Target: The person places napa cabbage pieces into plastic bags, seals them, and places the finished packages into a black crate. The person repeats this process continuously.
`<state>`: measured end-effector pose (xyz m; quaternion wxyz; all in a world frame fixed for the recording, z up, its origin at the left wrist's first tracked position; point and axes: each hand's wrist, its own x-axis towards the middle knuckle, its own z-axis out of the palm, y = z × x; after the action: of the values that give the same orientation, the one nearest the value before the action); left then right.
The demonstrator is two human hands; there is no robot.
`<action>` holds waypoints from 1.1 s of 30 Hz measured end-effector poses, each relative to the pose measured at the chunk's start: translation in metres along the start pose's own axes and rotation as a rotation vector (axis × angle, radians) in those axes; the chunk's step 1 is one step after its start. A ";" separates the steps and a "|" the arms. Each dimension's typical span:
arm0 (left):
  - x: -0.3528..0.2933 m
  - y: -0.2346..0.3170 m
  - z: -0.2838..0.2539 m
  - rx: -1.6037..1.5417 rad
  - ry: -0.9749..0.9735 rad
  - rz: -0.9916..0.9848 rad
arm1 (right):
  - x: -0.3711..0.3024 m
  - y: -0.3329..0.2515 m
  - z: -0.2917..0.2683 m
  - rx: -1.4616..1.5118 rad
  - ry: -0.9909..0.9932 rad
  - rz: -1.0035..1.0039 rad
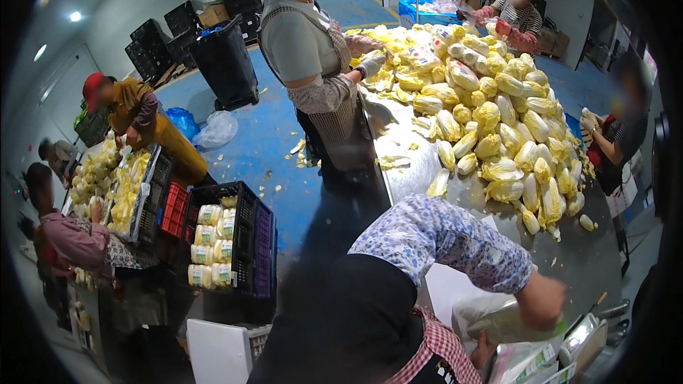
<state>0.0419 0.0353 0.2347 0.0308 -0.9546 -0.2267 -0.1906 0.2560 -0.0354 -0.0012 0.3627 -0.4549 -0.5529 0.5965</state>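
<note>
"Head view: where's the clear plastic bag (484, 320)?"

"Between four and five o'clock from the middle, by the near edge of the steel table (416, 171). The left hand (542, 304) bends over its three o'clock end, blurred; I can't tell whether it's grasping. The right hand (484, 350) shows only its fingers at the lower edge, so I can't say if they pinch it."

"How far along does the work look?"

"Partway, I'd judge. Wrapped napa cabbages (204, 235) sit in rows in a black crate (245, 242) at eight o'clock, while a big heap of loose napa cabbages (505, 114) lies at two o'clock. No cabbage shows inside the bag."

"Which way does the bag point?"

"Its long axis seems to run roughly nine to three o'clock, though the hand covers part. I can't make out its mouth."
</note>
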 end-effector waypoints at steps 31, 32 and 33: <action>-0.235 -0.063 0.144 -0.095 -0.487 0.085 | 0.005 -0.119 0.002 -0.025 0.740 -0.158; -0.238 -0.061 0.146 -0.113 -0.457 0.031 | 0.014 -0.100 0.003 -0.209 0.750 -0.172; -0.239 -0.058 0.150 -0.141 -0.434 -0.030 | 0.016 -0.077 -0.002 -0.421 0.738 -0.132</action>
<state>-0.1284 0.0084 0.0040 -0.0881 -0.9696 -0.2282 0.0034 0.2471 -0.0105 0.0727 0.4729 -0.6656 -0.5235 0.2435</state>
